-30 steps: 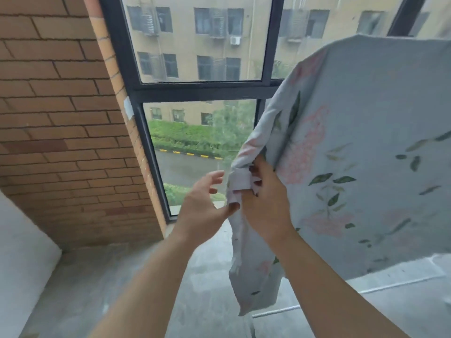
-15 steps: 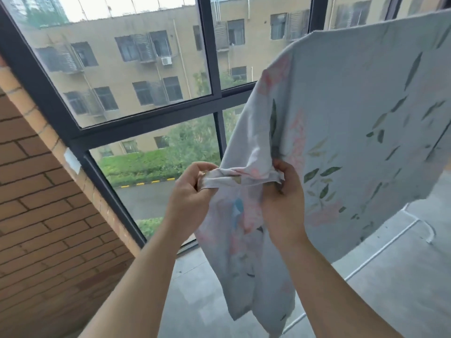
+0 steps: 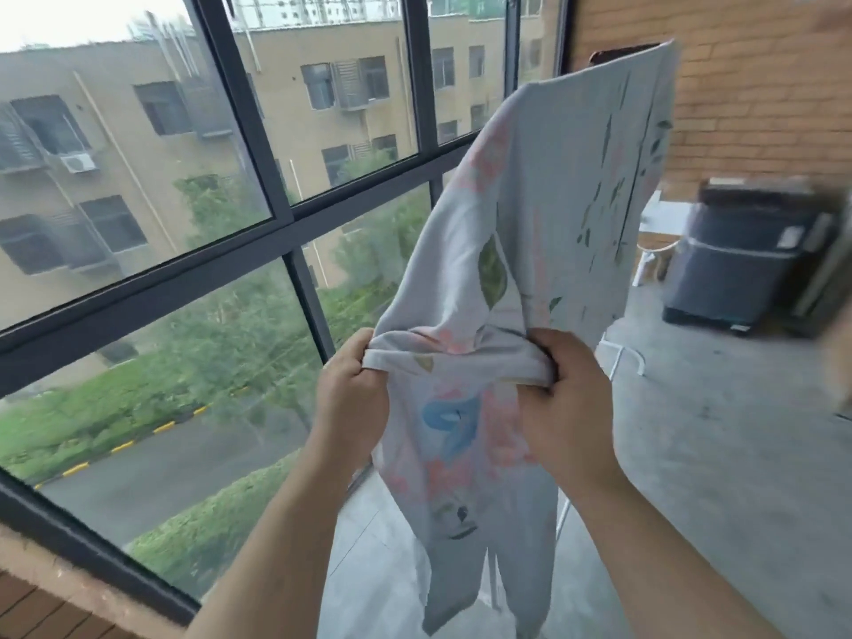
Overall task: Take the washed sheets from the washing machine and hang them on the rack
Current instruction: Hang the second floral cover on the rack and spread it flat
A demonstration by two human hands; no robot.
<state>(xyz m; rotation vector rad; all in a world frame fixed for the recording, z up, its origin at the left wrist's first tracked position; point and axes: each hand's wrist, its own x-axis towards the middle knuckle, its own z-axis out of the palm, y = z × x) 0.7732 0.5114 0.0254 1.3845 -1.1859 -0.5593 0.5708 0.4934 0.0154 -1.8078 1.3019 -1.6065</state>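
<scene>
A pale grey sheet [image 3: 548, 200] printed with pink flowers and green leaves hangs from above, draped over a rack whose bar is hidden by the cloth. My left hand [image 3: 352, 403] grips the sheet's bunched edge at its left end. My right hand [image 3: 565, 408] grips the same edge a short way to the right, and the cloth is stretched between them. Below my hands the sheet's loose end [image 3: 465, 537] hangs down. A dark washing machine [image 3: 737, 265] stands on the floor at the right.
A large dark-framed window [image 3: 276, 223] fills the left side. A brick wall [image 3: 760, 85] rises at the right behind the machine. White rack legs [image 3: 622, 357] show on the concrete floor [image 3: 714, 454]. A small stool [image 3: 654, 260] stands beside the machine.
My left hand has taken hold of the sheet's edge and moved away from my right hand, spreading the cloth. The view has swung to the right, bringing the washing machine into sight.
</scene>
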